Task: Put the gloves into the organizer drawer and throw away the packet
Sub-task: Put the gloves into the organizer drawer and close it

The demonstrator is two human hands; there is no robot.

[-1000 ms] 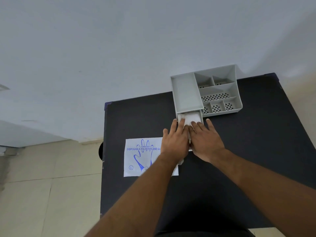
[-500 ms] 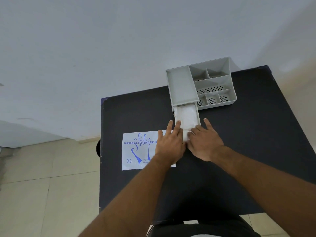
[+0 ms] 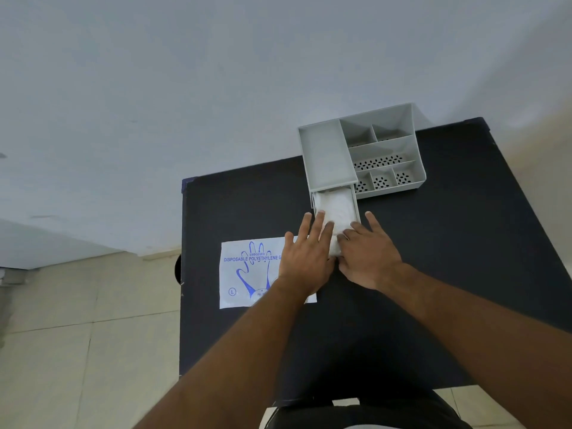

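Matt grey plastic desk organizer [image 3: 328,153], smooth walls, perforated floors. Thin translucent white polyethylene gloves [image 3: 335,209], crinkly, faintly shiny. Flat white blue-printed plastic packet [image 3: 247,274], slightly glossy. Matt black smooth tabletop [image 3: 464,243].

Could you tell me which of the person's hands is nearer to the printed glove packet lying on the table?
Left. The left hand lies over the packet's right end; the right hand is further right, apart from it.

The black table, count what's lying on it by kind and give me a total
Grey organizer with its drawer pulled out: 1
Stack of white gloves in that drawer: 1
Printed glove packet: 1
Hands: 2, left hand, right hand
Total: 5
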